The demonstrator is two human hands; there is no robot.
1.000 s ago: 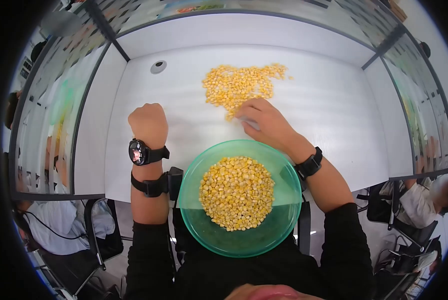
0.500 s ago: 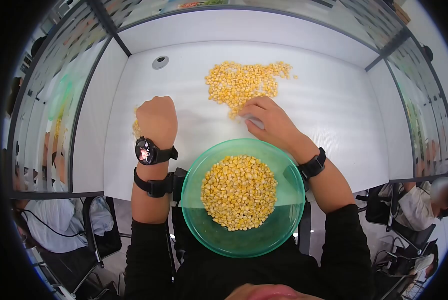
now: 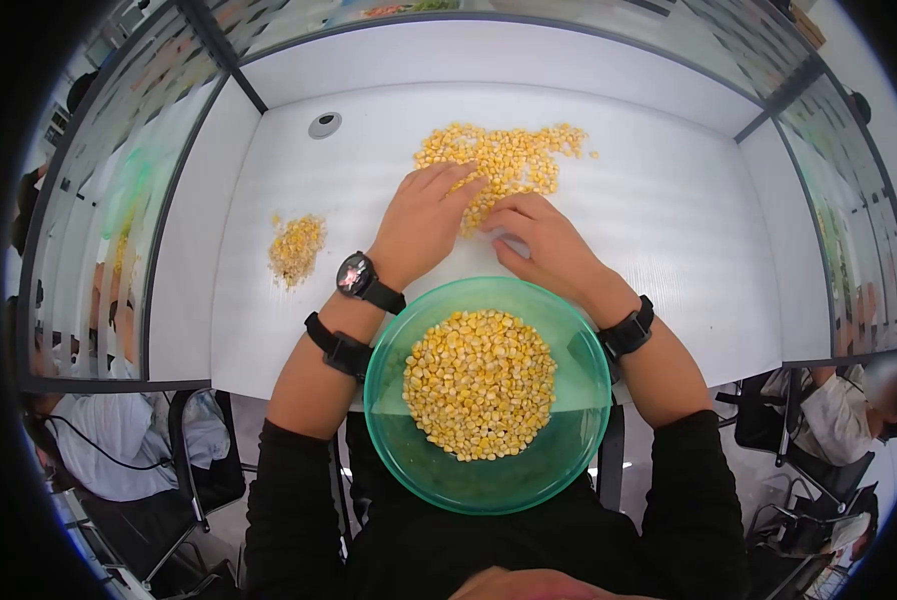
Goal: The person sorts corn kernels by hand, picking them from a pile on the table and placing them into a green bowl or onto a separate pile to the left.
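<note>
A spread of yellow corn kernels [image 3: 513, 160] lies on the white desk. My left hand [image 3: 423, 220] reaches over the near left part of it, fingers stretched out and the tips among the kernels. Close by on the right, my right hand [image 3: 548, 245] rests with bent fingers at the near edge of the spread. A gap shows between its thumb and fingers, and I see nothing held there. Nearer to me is a green translucent bowl [image 3: 388, 455] with many corn kernels [image 3: 480, 385] in it. Left of my left hand sits a small heap of paler kernels and crumbs [image 3: 296, 248].
White partition walls [image 3: 498, 58] with glass above enclose the desk [image 3: 668, 240] at the back and sides. A round grey cable grommet [image 3: 324, 125] is set in the far left. Seated people and chairs are visible on both sides beyond the partitions.
My left hand has moved right from the small heap to the large spread of kernels, and its fist has opened out. The small heap now shows fully. My right hand has barely moved.
</note>
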